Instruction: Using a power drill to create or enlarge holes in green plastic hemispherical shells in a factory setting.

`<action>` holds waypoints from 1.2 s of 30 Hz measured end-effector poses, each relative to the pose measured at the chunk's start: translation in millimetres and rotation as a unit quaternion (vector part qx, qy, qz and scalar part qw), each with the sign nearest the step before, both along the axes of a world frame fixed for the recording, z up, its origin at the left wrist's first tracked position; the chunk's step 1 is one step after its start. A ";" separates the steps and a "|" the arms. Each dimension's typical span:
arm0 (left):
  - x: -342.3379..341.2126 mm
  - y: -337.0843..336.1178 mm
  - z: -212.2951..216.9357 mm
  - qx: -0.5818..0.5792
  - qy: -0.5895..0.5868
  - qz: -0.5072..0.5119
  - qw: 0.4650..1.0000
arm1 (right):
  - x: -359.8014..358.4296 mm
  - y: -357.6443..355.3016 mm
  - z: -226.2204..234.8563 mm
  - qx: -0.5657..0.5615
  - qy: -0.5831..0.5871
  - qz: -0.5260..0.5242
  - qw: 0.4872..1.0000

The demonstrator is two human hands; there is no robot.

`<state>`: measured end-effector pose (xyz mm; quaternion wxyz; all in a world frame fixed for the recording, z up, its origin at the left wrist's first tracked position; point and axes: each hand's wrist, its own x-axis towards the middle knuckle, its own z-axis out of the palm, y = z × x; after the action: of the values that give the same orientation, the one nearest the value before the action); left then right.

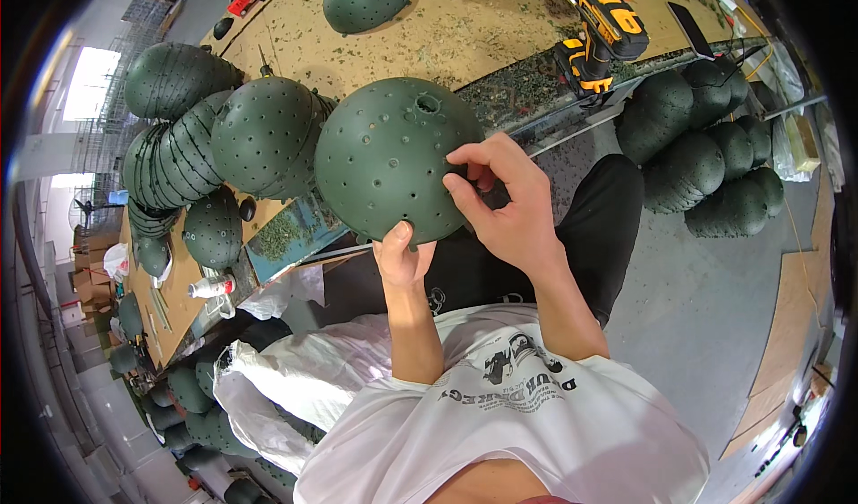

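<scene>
A dark green plastic dome shell (380, 147), dotted with small holes and with one larger round hole near its top, is tilted in front of me. My left hand (404, 256) grips its lower rim, the thumb on the outer face and the other fingers mostly hidden below. At the dome's right side, my right hand (505, 196) holds thumb and forefinger in a pinch close against the surface. Whatever sits between those fingertips is too small to make out. Left of this dome, touching or nearly so, is another holed green dome (268, 138) at the end of a nested stack.
More stacked domes (174, 160) lie on the workbench (295, 39), which is strewn with green shavings. A yellow-black cordless drill (603, 35) and a phone (691, 30) lie at the far right. A white bottle (212, 286) stands left; dome stacks (684, 178) rest on the right.
</scene>
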<state>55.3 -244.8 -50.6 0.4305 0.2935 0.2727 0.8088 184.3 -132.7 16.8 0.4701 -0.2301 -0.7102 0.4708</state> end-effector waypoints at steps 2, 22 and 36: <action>1.8 0.2 -0.2 -0.010 -0.011 0.014 1.000 | 0.0 0.1 1.0 0.005 -0.001 -0.001 1.000; -1.6 -5.4 -5.2 -0.005 0.019 0.059 0.998 | -2.5 -5.2 2.3 0.004 -0.008 0.023 1.000; -5.5 -9.2 -2.2 0.033 -0.022 0.030 0.999 | -3.6 -11.1 3.9 -0.015 -0.004 0.064 0.998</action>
<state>49.8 -254.0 -52.9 0.4026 0.2812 0.2451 0.8359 180.7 -143.8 20.7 0.4328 -0.1932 -0.7184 0.5091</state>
